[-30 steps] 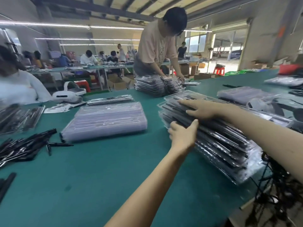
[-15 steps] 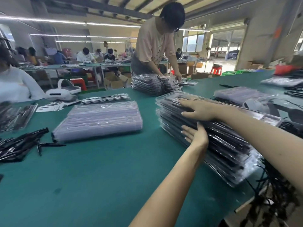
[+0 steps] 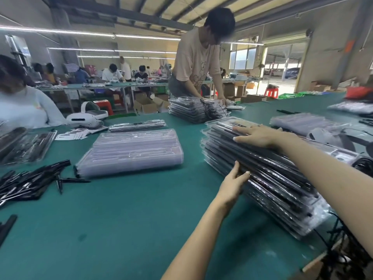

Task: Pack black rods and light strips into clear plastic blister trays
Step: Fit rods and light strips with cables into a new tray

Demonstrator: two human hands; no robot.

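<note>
Head view: the left hand (image 3: 232, 183) has slid along the near side of the stack of packed trays (image 3: 260, 172) at 3 o'clock on the desk (image 3: 125, 219), its grip now pinching a tray edge; the right hand (image 3: 260, 136) stays flat on top, fingers spread; likely squaring the stack.

I am finding no text, label, brand or number that I can read anywhere in the head view. The paper leaflets (image 3: 71, 135) lying far out beyond my left hand are carrying dark marks, but they are blurring too much to make out. The shirt (image 3: 194, 63) of the person standing across the table is showing an outline drawing of a bear-like figure, with no legible words on it. An orange patch (image 3: 349, 46) on the far wall is too small to read.
</note>
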